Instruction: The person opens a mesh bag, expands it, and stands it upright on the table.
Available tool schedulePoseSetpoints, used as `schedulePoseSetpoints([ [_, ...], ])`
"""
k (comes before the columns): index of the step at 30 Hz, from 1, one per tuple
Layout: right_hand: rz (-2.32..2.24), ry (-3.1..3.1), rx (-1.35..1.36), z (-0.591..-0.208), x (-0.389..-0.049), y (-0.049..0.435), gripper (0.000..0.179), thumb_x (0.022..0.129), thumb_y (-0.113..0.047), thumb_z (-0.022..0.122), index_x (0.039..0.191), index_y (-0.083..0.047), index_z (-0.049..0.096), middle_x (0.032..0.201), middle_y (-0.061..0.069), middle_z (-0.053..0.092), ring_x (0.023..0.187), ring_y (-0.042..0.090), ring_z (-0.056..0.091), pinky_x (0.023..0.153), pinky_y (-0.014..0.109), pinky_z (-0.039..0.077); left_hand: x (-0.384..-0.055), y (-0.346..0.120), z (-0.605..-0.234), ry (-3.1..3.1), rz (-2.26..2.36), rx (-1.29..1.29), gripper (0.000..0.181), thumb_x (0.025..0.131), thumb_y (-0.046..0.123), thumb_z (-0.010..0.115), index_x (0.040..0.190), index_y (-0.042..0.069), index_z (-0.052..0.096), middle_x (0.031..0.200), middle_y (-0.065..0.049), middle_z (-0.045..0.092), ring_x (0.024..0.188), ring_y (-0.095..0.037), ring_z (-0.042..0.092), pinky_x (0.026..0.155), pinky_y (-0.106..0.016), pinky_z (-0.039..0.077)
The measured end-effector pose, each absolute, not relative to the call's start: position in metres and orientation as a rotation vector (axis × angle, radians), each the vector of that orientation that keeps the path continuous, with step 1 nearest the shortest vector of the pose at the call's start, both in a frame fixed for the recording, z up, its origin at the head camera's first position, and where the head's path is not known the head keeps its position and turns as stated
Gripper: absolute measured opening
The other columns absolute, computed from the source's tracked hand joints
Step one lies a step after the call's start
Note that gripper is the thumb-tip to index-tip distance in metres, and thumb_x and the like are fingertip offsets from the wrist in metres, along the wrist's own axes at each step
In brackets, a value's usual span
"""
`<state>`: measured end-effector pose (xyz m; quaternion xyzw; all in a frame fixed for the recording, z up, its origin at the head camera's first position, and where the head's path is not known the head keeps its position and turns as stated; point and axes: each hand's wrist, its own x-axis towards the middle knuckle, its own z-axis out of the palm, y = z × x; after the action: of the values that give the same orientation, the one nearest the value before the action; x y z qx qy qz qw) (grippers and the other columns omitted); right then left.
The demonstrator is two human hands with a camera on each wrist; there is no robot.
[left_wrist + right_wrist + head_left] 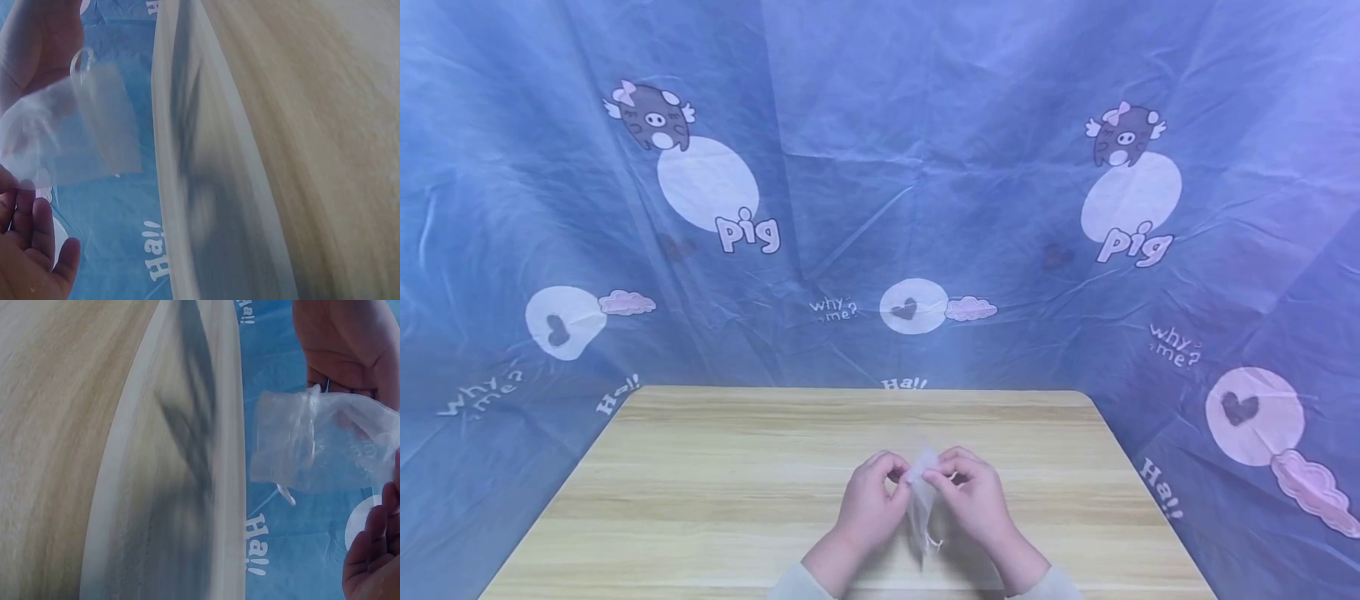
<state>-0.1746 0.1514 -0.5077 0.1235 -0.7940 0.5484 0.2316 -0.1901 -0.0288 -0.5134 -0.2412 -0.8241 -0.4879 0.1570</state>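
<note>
A sheer white drawstring pouch hangs between the two hands above the table. My left hand pinches its upper end from the left, thumb and fingertips together. From the right, my right hand pinches the same end close beside it. The pouch's gathered mouth hangs toward me, with a thin white cord dangling there. In the left wrist view the see-through pouch shows a cord loop at one side. The right wrist view shows the pouch spread fairly flat, with another cord end sticking out.
Beneath the hands is a light wood-grain table with rounded far corners. A blue printed cloth with pigs, hearts and lettering hangs behind it and along both sides. Shadows of the hands fall on the table.
</note>
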Motion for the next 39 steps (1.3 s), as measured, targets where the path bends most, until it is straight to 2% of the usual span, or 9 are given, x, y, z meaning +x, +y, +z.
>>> schedulePoseSetpoints([
  [4,1.535,-2.221,0.380,-0.507,-0.173,0.152,0.014,0.090,0.004,0.077,0.088,-0.010,0.079,0.095,0.004,0.073,0.089,0.009,0.065,0.073,0.027,0.058,-0.191,-0.028,-0.514,-2.308,-1.500,-0.729,0.011,0.095,0.010,0.075,0.106,0.012,0.075,0.098,0.007,0.073,0.092,-0.007,0.066,0.086,-0.039,0.057],
  [7,1.523,-2.255,0.415,-0.506,-0.172,0.152,0.018,0.092,0.007,0.073,0.093,-0.009,0.080,0.098,0.001,0.073,0.090,0.008,0.064,0.076,0.026,0.057,-0.192,-0.027,-0.512,-2.272,-1.580,-0.752,0.016,0.095,0.013,0.079,0.110,0.011,0.078,0.099,0.007,0.075,0.092,-0.006,0.066,0.087,-0.037,0.057],
  [11,1.491,-2.257,0.450,-0.505,-0.172,0.152,0.018,0.091,0.008,0.074,0.094,-0.009,0.080,0.099,0.001,0.073,0.088,0.008,0.064,0.073,0.027,0.056,-0.192,-0.027,-0.509,-2.248,-1.584,-0.732,0.009,0.091,0.010,0.082,0.099,0.011,0.079,0.093,0.008,0.074,0.088,-0.007,0.066,0.084,-0.031,0.058],
  [15,1.478,-2.238,0.426,-0.505,-0.172,0.152,0.017,0.086,0.008,0.079,0.087,-0.009,0.078,0.095,-0.001,0.074,0.088,0.009,0.065,0.072,0.029,0.058,-0.192,-0.029,-0.506,-2.294,-1.576,-0.641,0.009,0.091,0.008,0.081,0.091,0.014,0.075,0.091,0.009,0.072,0.089,-0.008,0.065,0.083,-0.036,0.058],
  [20,1.458,-2.210,0.389,-0.505,-0.173,0.154,0.022,0.081,0.007,0.083,0.080,-0.013,0.075,0.089,0.001,0.074,0.087,0.010,0.065,0.073,0.028,0.056,-0.193,-0.032,-0.505,-2.348,-1.581,-0.598,0.007,0.093,0.010,0.079,0.092,0.014,0.073,0.097,0.008,0.072,0.096,-0.011,0.064,0.089,-0.042,0.056],
  [26,1.457,-2.205,0.423,-0.505,-0.172,0.155,0.013,0.089,0.004,0.079,0.084,-0.008,0.077,0.091,0.008,0.073,0.085,0.009,0.064,0.071,0.027,0.056,-0.195,-0.036,-0.507,-2.355,-1.460,-0.681,0.003,0.098,0.012,0.074,0.096,0.011,0.077,0.098,0.007,0.073,0.097,-0.012,0.067,0.092,-0.040,0.057],
  [29,1.447,-2.220,0.423,-0.505,-0.172,0.154,0.013,0.089,0.003,0.079,0.085,-0.009,0.077,0.091,0.005,0.073,0.086,0.009,0.064,0.072,0.029,0.056,-0.195,-0.036,-0.508,-2.361,-1.375,-0.702,0.004,0.096,0.010,0.076,0.097,0.013,0.078,0.099,0.007,0.074,0.097,-0.012,0.068,0.094,-0.042,0.056],
  [36,1.400,-2.235,0.365,-0.507,-0.173,0.153,0.029,0.077,0.003,0.089,0.079,-0.021,0.072,0.090,-0.009,0.073,0.087,0.008,0.064,0.074,0.032,0.053,-0.193,-0.035,-0.503,-2.410,-1.306,-0.733,0.016,0.086,0.003,0.083,0.096,0.014,0.077,0.095,0.011,0.072,0.094,-0.007,0.065,0.093,-0.042,0.055],
  [39,1.384,-2.224,0.396,-0.507,-0.173,0.154,0.026,0.079,0.003,0.087,0.080,-0.019,0.074,0.088,-0.010,0.072,0.086,0.009,0.065,0.075,0.031,0.053,-0.194,-0.035,-0.502,-2.425,-1.268,-0.734,0.014,0.085,0.007,0.086,0.090,0.017,0.077,0.092,0.014,0.072,0.097,-0.010,0.067,0.096,-0.047,0.054],
])
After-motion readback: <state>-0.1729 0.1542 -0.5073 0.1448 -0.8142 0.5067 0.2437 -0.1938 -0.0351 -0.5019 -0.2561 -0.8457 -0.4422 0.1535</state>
